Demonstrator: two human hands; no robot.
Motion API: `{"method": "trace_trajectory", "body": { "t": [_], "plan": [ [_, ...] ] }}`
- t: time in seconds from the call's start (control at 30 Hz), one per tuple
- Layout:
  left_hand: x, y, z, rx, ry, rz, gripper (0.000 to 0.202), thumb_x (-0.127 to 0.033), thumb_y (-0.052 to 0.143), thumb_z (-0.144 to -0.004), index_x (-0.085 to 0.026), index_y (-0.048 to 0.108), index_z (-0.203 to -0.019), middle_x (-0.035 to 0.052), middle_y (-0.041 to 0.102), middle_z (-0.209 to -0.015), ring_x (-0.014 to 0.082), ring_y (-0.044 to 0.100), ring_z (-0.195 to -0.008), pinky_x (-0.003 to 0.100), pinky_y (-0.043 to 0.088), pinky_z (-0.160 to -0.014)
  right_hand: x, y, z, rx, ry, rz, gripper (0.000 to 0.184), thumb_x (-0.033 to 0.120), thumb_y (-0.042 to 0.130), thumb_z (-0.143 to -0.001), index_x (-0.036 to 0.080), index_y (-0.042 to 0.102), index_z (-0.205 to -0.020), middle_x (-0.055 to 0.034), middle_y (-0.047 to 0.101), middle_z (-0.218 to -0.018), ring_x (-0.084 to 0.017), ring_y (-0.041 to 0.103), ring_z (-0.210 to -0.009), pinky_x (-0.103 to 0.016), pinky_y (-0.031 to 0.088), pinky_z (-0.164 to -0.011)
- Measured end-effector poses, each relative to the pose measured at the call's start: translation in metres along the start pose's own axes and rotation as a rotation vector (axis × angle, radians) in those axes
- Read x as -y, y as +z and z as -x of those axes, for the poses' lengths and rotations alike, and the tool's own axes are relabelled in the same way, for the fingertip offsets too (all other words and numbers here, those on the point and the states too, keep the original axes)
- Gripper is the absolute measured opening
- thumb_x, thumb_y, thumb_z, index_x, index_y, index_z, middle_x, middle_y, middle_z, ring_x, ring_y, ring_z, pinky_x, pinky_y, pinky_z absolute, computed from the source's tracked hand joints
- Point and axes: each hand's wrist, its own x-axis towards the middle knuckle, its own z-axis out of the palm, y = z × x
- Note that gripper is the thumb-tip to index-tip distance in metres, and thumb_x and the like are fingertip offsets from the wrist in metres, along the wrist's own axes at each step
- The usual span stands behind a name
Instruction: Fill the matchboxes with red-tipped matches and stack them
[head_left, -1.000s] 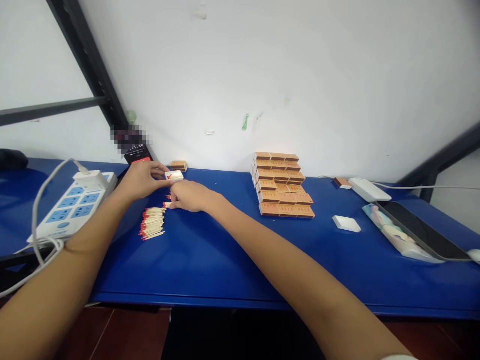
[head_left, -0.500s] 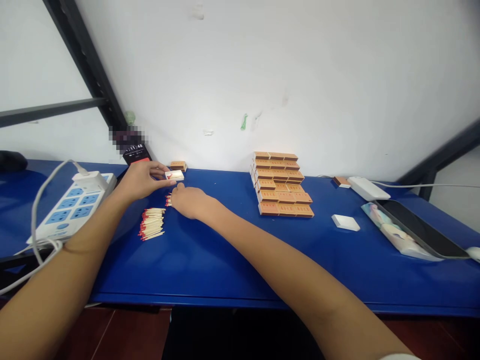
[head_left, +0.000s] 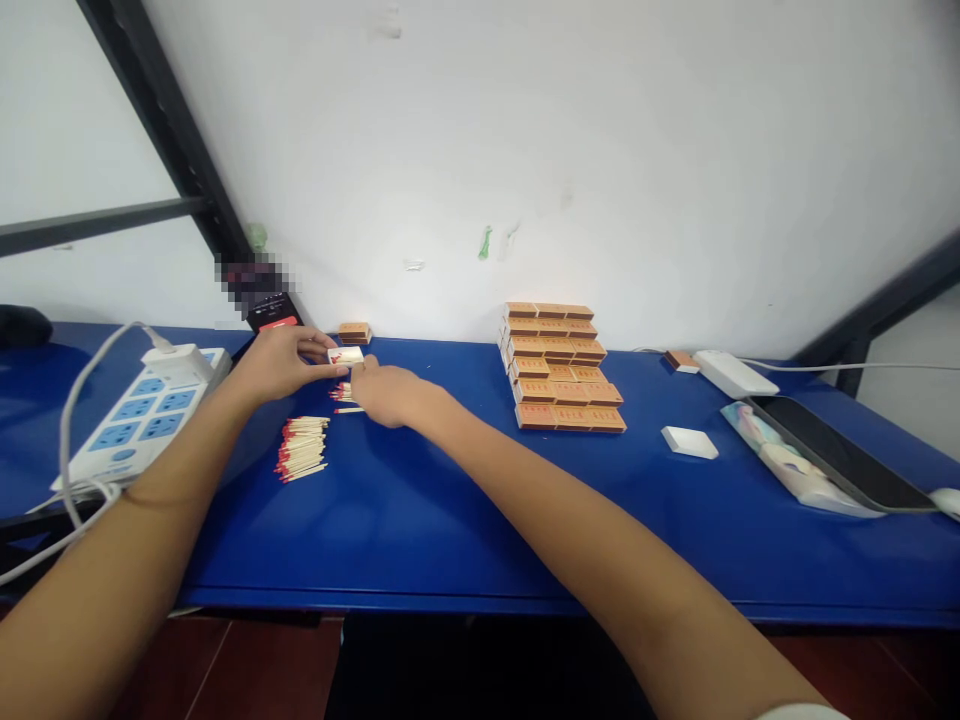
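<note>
On the left part of the blue table, my left hand grips a small white matchbox tray between thumb and fingers. Red-headed matches show inside it. At the tray's right end is my right hand, its fingers pinched together; anything between them is hidden. A small heap of matches lies just below the tray, partly covered by the right hand. Closer to me, a larger pile of matches has most red heads pointing left. Behind the tray stands a closed orange matchbox.
Orange matchboxes are stacked in steps near the wall. Farther right lie a white tray, another matchbox, a white adapter and a dark phone. A power strip with a cable sits at left.
My right hand has moved slightly up and right, from the small match heap to the tray's right end, uncovering more matches. The tray has shifted slightly left and down in my left hand.
</note>
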Motion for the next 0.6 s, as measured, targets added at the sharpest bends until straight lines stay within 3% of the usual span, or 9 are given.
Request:
{"method": "trace_trajectory", "body": {
  "t": [0.13,0.23,0.47,0.6],
  "plan": [
    [0.001,0.004,-0.001,0.095,0.005,0.023,0.063,-0.067,0.099,-0.054,-0.023,0.082,-0.096,0.0101,0.088,-0.099,0.0359,0.084,-0.1,0.045,0.068,-0.096,-0.019,-0.022,0.007,0.002,0.14,-0.043,0.049,0.0,0.052,-0.099,0.002,0.051,-0.148,-0.0338,0.057,-0.155,-0.039,0.075,-0.125,-0.049,0.063,-0.101],
    [-0.006,0.008,0.002,0.125,0.007,0.065,0.063,-0.063,0.101,-0.054,-0.023,0.082,-0.099,0.0102,0.088,-0.103,0.0357,0.084,-0.102,0.042,0.069,-0.091,-0.027,-0.031,0.012,-0.044,0.163,-0.088,0.044,0.001,0.052,-0.1,0.005,0.053,-0.145,-0.0312,0.057,-0.155,-0.038,0.073,-0.128,-0.047,0.061,-0.103],
    [-0.018,0.012,0.007,0.149,0.035,0.114,0.058,-0.058,0.102,-0.055,-0.022,0.083,-0.097,0.0105,0.088,-0.102,0.0347,0.084,-0.102,0.042,0.07,-0.093,-0.026,-0.022,0.005,-0.01,0.145,-0.046,0.047,0.009,0.048,-0.108,0.004,0.045,-0.155,-0.0315,0.05,-0.163,-0.038,0.069,-0.133,-0.046,0.059,-0.103],
    [-0.018,0.012,0.007,0.18,0.045,0.115,0.057,-0.058,0.102,-0.057,-0.023,0.083,-0.098,0.0102,0.088,-0.103,0.0354,0.084,-0.102,0.041,0.07,-0.091,-0.026,-0.021,0.005,-0.007,0.14,-0.041,0.04,0.012,0.054,-0.109,0.003,0.053,-0.148,-0.0316,0.057,-0.156,-0.036,0.072,-0.125,-0.043,0.059,-0.098]
  ]
}}
